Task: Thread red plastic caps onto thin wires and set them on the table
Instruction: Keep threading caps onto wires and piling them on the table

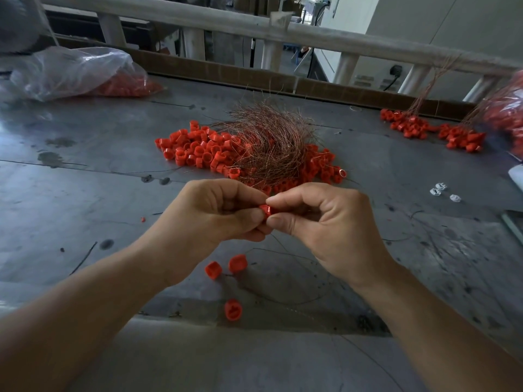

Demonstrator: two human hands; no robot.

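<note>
A small red cap (pixel 265 209) is pinched between my left hand (pixel 218 213) and my right hand (pixel 325 222), both held above the grey metal table (pixel 99 193). Thumb and forefinger of each hand curl round the cap, which is mostly hidden. A thin wire (pixel 283 251) trails down from the hands to the table. Below them hang or lie three red caps (pixel 237 263), (pixel 212 269), (pixel 233 309) on thin wire. Behind the hands lies a heap of loose red caps (pixel 195 148) under a tangle of copper wires (pixel 271 140).
Threaded caps on wire bunches (pixel 424 131) lie at the far right beside a red bag (pixel 506 108). A clear plastic bag of caps (pixel 85 72) sits at the far left. Small white pieces (pixel 441 190) lie on the right. A cardboard strip and rail (pixel 283 29) border the back.
</note>
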